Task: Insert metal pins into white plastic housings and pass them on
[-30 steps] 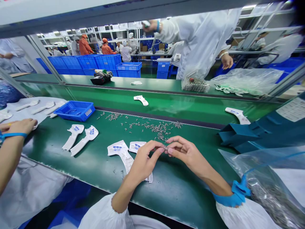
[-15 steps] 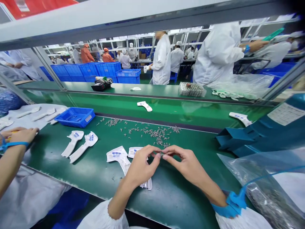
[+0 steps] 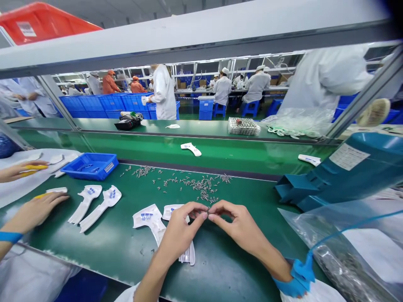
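Green-topped bench (image 3: 220,268) is being worked at from close range, with the left hand (image 3: 178,233) and the right hand (image 3: 242,228) being held curled and closed toward each other. A tiny metal part (image 3: 208,214) is being pinched between their fingertips (image 3: 217,206), though its form is too small to be made out. A blue wrist strap (image 3: 294,285) is being worn on the right wrist. Just beyond the hands, small metal screws (image 3: 195,183) are lying scattered across the bench, while white moulded plastic pieces (image 3: 149,220) are lying beside the left hand, one partly under the left wrist. To the right, a clear plastic bag of metal parts (image 3: 343,262) is resting below a teal chute (image 3: 315,184). To the left, a co-worker's hand (image 3: 34,209) is being rested near a blue plastic tray (image 3: 90,166). Farther off, blue crates (image 3: 110,102) are being stacked behind a second green bench (image 3: 176,131), and people in white coats (image 3: 256,86) are being kept busy along distant benches.
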### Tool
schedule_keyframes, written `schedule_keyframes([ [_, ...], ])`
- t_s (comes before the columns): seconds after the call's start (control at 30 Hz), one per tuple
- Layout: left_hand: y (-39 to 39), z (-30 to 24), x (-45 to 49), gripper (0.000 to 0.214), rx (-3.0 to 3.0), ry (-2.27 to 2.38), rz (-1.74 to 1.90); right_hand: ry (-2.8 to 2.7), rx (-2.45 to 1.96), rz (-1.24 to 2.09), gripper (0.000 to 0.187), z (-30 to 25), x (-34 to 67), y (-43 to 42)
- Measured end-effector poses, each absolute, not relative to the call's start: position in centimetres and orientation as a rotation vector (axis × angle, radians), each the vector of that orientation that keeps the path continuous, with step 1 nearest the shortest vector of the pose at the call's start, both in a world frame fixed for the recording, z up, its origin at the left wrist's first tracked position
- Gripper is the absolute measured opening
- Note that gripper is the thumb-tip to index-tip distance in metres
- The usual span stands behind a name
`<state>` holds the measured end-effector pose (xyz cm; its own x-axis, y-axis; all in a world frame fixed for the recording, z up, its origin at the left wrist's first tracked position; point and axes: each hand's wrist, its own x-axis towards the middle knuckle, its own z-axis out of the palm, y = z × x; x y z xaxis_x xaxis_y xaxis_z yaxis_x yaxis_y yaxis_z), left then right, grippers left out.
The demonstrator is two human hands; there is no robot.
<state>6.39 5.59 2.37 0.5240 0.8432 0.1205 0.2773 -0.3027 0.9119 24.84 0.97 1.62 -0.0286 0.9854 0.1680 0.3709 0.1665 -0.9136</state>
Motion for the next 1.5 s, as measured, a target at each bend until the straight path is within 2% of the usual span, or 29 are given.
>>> schedule_keyframes([
  [0.4,5.6,1.6,6.2,0.013,2.25,0.915,0.878,-1.346,-1.261,1.073,0.015,0.3,24.3,1.4],
  [0.63,5.7,2.1,6.9,0.007,1.896,0.996,0.901,-1.433,-1.327,0.791,0.014,0.4,23.8,1.0],
  [0.83,5.7,2.8,6.1,0.008,1.992,0.914,0.846,-1.209,-1.172,1.101,0.025,-0.2,23.3,1.4],
  [0.93,6.1,2.6,6.0,0.006,1.811,0.888,0.808,-1.175,-1.137,1.141,0.03,-0.2,23.3,1.4],
  [1.2,6.9,2.4,5.8,0.021,1.475,0.746,0.728,-1.543,-1.246,0.774,0.014,0.2,23.5,0.6],
  [1.5,5.9,3.0,5.3,0.015,1.643,0.822,0.731,-1.488,-1.28,0.794,0.015,-0.4,23.4,0.4],
])
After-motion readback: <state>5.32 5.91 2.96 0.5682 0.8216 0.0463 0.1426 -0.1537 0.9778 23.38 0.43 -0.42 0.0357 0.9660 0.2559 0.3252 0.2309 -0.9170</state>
